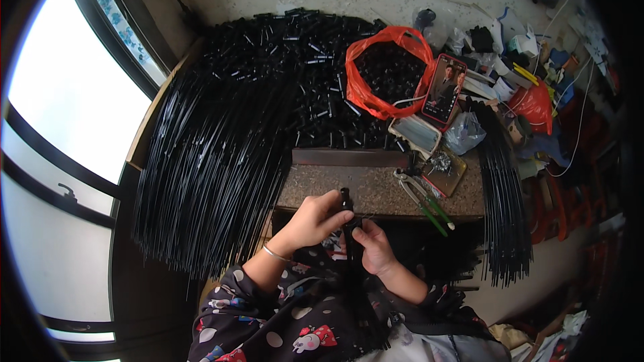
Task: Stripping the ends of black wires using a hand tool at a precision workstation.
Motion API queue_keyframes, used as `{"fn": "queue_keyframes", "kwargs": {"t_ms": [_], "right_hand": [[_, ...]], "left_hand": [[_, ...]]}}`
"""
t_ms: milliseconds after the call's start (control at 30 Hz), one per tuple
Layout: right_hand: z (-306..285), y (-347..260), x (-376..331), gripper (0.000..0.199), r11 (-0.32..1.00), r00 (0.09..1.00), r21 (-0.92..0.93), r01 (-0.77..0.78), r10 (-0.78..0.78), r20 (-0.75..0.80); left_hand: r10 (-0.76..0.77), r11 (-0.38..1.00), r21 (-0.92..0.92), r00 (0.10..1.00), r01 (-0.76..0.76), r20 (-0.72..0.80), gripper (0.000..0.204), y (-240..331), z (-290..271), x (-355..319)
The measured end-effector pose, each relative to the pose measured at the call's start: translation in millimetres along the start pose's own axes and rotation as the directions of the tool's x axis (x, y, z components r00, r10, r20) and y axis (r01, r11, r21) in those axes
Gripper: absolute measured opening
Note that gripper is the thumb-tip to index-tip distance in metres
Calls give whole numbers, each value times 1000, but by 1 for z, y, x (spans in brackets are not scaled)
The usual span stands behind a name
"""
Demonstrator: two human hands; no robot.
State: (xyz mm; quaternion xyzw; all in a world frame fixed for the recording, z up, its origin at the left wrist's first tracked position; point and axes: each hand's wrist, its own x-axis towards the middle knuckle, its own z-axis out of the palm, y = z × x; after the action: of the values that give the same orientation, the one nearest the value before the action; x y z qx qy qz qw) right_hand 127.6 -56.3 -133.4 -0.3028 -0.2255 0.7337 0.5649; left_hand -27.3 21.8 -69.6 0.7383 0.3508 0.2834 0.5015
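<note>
My left hand (314, 218) pinches a short black tube (345, 198) at its upper end, just at the near edge of a stone slab (376, 184). My right hand (373, 245) grips a bundle of thin black rods (354, 275) that hangs down over my lap, right below the tube. The two hands almost touch. A silver bracelet sits on my left wrist.
A large fan of long black rods (215, 161) lies to the left, with a heap of short black tubes (302, 60) behind it. An orange bag (386, 70) holds more tubes. Green-handled pliers (422, 198), a phone (446, 87) and another rod bundle (503, 194) lie to the right.
</note>
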Motion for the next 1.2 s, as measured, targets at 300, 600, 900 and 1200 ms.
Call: {"fn": "queue_keyframes", "kwargs": {"t_ms": [300, 600, 900, 1200], "right_hand": [[-5, 5, -4, 15, 999, 999, -48, -22, 24, 47], [-16, -1, -11, 22, 997, 993, -8, 81, -80, 81], [-17, 1, -20, 32, 999, 935, -46, -20, 35, 353], [-17, 2, -19, 22, 996, 896, -85, 24, 16, 444]], "left_hand": [[-29, 953, -303, 987, -20, -157, 14, 2, 16, -17], [280, 915, -289, 958, -283, -52, 41, -9, 20, -32], [460, 541, -774, 886, -329, -55, 15, -27, 40, -12], [426, 369, -914, 905, -170, 4, 12, -33, 46, -5]]}}
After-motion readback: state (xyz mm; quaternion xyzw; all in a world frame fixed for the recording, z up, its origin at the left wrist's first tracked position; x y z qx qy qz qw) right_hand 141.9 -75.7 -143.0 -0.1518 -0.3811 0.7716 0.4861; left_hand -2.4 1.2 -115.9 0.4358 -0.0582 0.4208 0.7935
